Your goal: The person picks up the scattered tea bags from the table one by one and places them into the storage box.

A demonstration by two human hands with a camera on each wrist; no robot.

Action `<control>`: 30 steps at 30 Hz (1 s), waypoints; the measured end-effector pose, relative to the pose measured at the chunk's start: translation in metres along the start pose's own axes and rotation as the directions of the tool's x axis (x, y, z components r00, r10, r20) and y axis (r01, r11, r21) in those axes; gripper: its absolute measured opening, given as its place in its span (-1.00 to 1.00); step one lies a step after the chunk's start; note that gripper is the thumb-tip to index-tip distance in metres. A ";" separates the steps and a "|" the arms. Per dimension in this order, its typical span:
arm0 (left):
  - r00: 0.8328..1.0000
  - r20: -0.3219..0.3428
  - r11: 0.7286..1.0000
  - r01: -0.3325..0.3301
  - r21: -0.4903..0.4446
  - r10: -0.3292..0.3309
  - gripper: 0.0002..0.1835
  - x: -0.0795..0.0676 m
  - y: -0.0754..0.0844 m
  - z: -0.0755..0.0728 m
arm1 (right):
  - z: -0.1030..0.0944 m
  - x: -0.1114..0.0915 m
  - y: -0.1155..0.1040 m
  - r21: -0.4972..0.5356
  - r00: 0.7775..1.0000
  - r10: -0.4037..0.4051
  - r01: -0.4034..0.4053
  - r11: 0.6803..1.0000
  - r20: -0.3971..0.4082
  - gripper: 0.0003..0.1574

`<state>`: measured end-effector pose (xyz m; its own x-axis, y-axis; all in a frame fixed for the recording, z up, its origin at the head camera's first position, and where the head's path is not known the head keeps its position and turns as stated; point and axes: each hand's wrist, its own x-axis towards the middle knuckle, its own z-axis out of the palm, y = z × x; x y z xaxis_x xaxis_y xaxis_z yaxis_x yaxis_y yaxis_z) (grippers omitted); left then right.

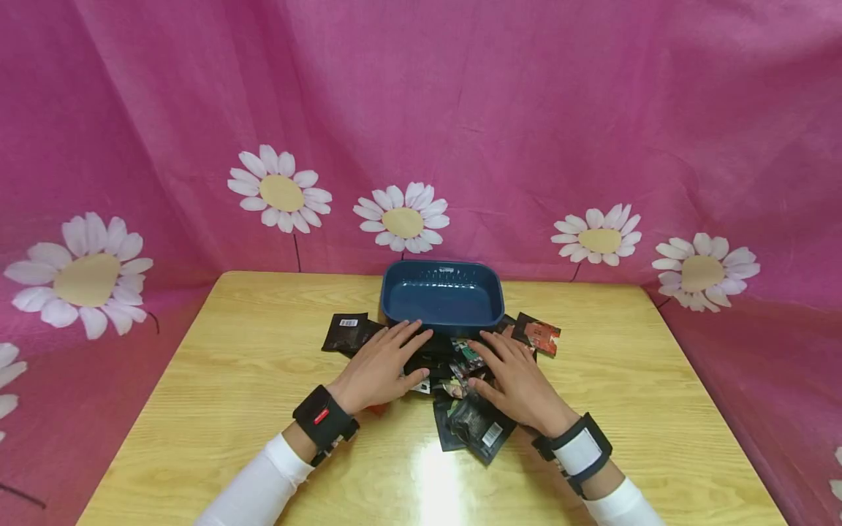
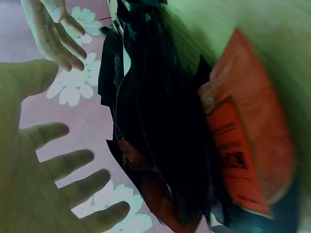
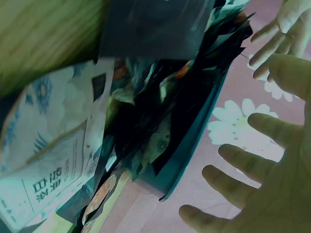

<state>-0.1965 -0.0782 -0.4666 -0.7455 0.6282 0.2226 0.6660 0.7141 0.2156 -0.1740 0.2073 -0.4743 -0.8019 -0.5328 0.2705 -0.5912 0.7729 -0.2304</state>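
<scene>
Grained wooden table (image 1: pixel 263 329) | glossy oblong tub (image 1: pixel 442 303) | flat shiny packets (image 1: pixel 483 429) | left grip (image 1: pixel 381 365), right grip (image 1: pixel 521 387): fingers apart

Packets (image 1: pixel 434 363), mostly glossy black, overlap in a loose pile between and below the left hand (image 1: pixel 380 367) and right hand (image 1: pixel 521 386). One barcoded black packet (image 1: pixel 345 333) lies flat, left of the left fingers; another (image 1: pixel 483 428) lies askew beside the right wrist. A red-and-black packet (image 1: pixel 541 337) lies beyond the right fingers, to their right.

left hand (image 1: pixel 384 365): fingers extended | right hand (image 1: pixel 517 383): fingers extended | backs upward
</scene>
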 end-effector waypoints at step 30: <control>0.986 0.167 0.998 0.014 0.065 -0.025 -0.58 0.037 -0.001 0.022 | 0.024 0.024 0.027 0.057 0.994 -0.085 0.081 0.995 0.073 -0.60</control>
<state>-0.2252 -0.0487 -0.4792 -0.7555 0.6528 0.0551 0.6522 0.7418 0.1562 -0.2109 0.2071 -0.4967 -0.7529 -0.6202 0.2203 -0.6581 0.7065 -0.2604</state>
